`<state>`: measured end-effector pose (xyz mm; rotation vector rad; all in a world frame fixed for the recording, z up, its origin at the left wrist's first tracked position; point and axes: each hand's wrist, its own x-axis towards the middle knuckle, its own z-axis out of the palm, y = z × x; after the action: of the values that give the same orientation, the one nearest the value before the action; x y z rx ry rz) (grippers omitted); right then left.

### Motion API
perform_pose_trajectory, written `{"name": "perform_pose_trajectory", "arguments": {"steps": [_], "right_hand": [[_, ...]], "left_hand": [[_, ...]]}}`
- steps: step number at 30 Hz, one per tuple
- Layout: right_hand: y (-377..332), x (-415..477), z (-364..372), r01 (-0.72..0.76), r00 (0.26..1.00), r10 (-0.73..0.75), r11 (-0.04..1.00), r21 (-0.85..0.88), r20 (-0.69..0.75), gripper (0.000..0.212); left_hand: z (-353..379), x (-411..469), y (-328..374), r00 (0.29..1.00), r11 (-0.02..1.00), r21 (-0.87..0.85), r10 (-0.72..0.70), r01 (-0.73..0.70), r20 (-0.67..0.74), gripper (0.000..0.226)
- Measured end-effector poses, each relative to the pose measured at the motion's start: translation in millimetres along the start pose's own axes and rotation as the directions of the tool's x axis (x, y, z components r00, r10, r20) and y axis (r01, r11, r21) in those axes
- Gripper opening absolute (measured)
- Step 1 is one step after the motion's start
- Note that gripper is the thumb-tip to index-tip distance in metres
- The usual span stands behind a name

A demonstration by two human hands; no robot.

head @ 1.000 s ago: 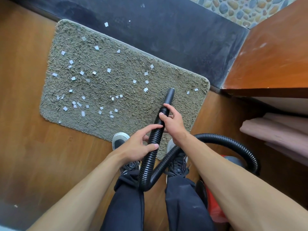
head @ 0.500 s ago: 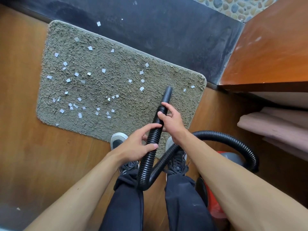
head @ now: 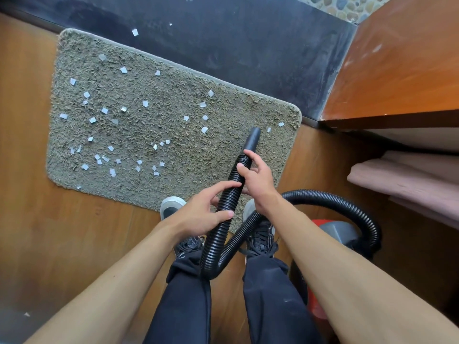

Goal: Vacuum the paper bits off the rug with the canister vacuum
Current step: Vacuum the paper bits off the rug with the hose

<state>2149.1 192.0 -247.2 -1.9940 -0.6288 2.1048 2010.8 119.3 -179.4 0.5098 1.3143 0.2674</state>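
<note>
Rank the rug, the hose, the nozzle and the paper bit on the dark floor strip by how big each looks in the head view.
1. rug
2. hose, enlarged somewhat by nearness to the camera
3. nozzle
4. paper bit

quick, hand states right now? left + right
Left hand: closed, holding the black hose, nearer the body.
Right hand: closed, holding the same hose just behind the nozzle.

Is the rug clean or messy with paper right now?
Messy. Many white paper bits lie scattered on the rug, mostly to the left of the vacuum hose.
</note>
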Motion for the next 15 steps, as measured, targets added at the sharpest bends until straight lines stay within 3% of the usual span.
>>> {"name": "perform_pose_trajectory", "arguments": {"steps": [9,15], "right_hand": [[-12,1,-37,-0.003,0.997,0.011,0.994,0.105,-0.073,0.042],[-15,3,-45,0.004,0.998,0.002,0.995,0.099,-0.056,0.040]], "left_hand": [[10,26,32,0.998,0.978,0.206,-0.020,0.006,0.067,0.059],[12,31,42,0.992,0.976,0.219,-0.045,0.019,0.116,0.058]]}}
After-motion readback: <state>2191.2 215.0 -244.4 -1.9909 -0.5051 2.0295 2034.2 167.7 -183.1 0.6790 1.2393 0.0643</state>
